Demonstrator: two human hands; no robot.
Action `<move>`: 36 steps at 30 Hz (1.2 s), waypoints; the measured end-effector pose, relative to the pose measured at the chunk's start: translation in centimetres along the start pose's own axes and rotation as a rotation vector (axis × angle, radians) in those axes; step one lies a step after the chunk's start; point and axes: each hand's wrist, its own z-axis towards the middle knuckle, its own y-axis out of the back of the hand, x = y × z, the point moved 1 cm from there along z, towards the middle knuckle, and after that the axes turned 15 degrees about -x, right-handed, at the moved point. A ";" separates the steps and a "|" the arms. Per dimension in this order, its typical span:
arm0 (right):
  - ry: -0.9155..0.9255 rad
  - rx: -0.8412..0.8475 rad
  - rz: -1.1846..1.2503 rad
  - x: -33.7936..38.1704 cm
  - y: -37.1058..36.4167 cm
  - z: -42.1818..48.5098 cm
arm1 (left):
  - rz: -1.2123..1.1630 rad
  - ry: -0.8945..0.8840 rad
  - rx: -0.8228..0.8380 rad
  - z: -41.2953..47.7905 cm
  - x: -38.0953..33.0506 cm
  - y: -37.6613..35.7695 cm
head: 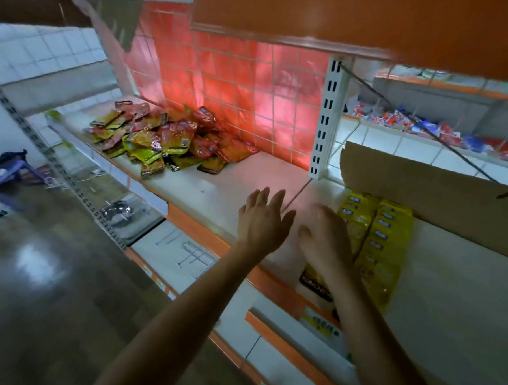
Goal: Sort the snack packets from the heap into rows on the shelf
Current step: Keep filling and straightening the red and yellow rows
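The heap of snack packets [161, 140] lies at the back left of the white shelf [232, 188], against the red tiled wall [237, 88]. Two rows of yellow packets [374, 237] lie at the right. The left hand [263, 222] hovers over bare shelf, fingers straight and slightly spread, holding nothing. The right hand [326, 246] is beside the rows, blurred; I cannot tell whether its fingers pinch a packet

The blurred right hand [324, 240] hides part of the yellow packets [373, 245].
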 end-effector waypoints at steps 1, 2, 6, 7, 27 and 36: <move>0.019 0.020 0.001 0.6 -0.8 0.3 | 0.007 0.017 0.000 0.5 0.8 -0.1; 0.030 0.040 -0.001 1.2 -1.7 0.7 | 0.015 0.028 0.001 1.2 1.6 -0.2; -0.010 0.077 0.036 3.6 -5.4 2.6 | 0.036 0.029 0.001 4.4 4.5 -0.4; -0.029 0.076 0.034 4.4 -6.5 3.1 | 0.040 0.021 0.008 5.3 5.4 -0.4; -0.343 -0.011 -0.295 15.9 -22.3 13.0 | 0.101 0.101 -0.099 20.8 24.1 1.9; -0.563 -0.083 -0.359 15.9 -24.8 16.8 | 0.107 0.083 -0.173 21.7 25.6 0.8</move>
